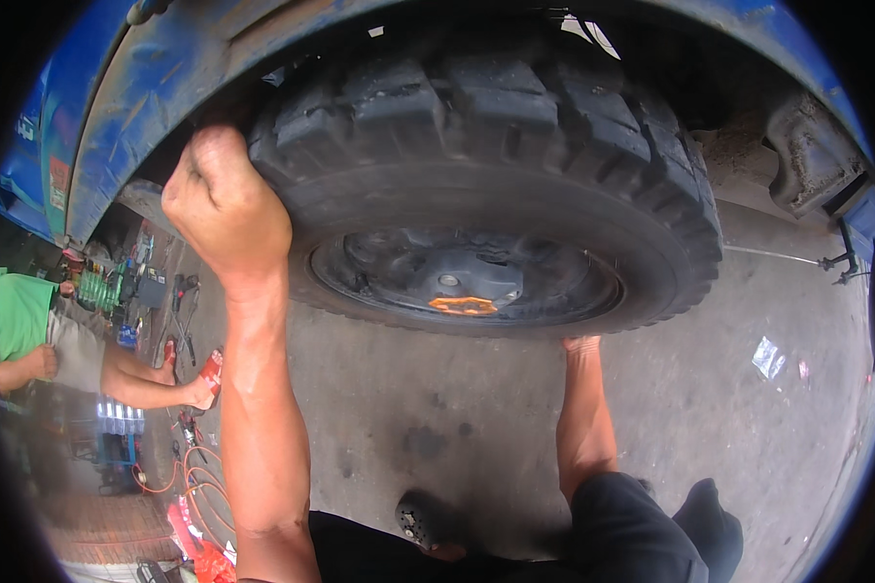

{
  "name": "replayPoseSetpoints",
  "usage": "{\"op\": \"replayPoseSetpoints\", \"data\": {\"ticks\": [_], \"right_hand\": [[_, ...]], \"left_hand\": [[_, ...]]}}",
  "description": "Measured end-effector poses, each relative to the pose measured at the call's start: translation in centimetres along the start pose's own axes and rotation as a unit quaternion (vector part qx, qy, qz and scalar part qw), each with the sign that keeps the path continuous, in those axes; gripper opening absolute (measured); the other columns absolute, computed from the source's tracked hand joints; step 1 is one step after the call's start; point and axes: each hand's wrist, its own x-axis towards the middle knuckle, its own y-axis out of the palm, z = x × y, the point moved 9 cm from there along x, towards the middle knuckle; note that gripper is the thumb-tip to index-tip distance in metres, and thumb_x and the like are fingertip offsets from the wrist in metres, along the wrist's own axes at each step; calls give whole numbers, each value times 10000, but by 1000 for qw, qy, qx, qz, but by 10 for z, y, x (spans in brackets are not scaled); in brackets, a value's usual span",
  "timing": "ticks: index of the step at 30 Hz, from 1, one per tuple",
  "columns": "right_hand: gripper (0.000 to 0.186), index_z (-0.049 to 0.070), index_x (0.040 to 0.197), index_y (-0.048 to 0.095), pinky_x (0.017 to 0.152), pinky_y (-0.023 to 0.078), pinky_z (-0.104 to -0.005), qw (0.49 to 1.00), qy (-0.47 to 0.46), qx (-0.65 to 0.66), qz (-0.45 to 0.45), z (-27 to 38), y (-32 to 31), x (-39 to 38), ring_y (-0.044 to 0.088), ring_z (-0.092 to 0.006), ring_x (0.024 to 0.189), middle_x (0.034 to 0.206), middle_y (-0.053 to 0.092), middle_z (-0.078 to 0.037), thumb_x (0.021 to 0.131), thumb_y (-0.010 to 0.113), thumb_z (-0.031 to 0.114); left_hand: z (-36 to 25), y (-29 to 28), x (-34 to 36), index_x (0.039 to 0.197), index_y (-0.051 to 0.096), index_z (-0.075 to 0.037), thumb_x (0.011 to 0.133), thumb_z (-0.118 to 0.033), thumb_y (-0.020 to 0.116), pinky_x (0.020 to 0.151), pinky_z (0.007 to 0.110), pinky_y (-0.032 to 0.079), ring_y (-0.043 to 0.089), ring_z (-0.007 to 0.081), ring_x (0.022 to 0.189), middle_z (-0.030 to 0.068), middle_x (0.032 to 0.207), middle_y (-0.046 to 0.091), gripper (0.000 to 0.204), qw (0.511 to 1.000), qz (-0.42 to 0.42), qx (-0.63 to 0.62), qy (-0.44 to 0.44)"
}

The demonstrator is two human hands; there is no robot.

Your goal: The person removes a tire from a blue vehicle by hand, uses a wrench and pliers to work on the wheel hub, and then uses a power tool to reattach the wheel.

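A big wheel with a chunky black tyre (496,185) and a dark rim (564,277) stands upright under a blue wheel arch (185,87). An orange mark shows near the middle of its hub (462,305). High on the tyre's left side, my left hand (228,204) is closed against the tread edge, its fingertips turned out of sight. Below the wheel, a little right of centre, my right hand (582,343) reaches to the tyre's underside. Only the heel of that hand and the wrist show; its fingers are hidden by the tyre.
On the left sits a person in a green shirt (19,316) and red sandals, near scattered tools. An orange hose (204,471) coils on the floor by red plastic bags (209,559). Litter (768,359) lies at right. A bracket (817,155) hangs right of the tyre.
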Motion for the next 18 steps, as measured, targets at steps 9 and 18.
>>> {"op": "replayPoseSetpoints", "data": {"ticks": [9, 18], "right_hand": [[629, 41, 1349, 380, 1045, 350, -411, 999, -5, -35, 14, 23, -1, -4, 404, -287, 1246, 1356, 431, -106, 912, 391, 493], [619, 56, 1356, 376, 1054, 335, -415, 994, -71, -66, -48, 29, -25, -6, 385, -280, 1262, 1368, 421, -98, 916, 389, 491]], "left_hand": [[34, 1, -1, 811, 562, 96, 874, -154, 427, 638, 362, 411, 570, 247, 666, 229, 730, 598, 291, 997, 46, 11, -59], [32, 21, 9, 914, 620, 60, 838, -187, 485, 790, 345, 446, 605, 379, 883, 246, 922, 636, 292, 980, 194, -11, 46]]}}
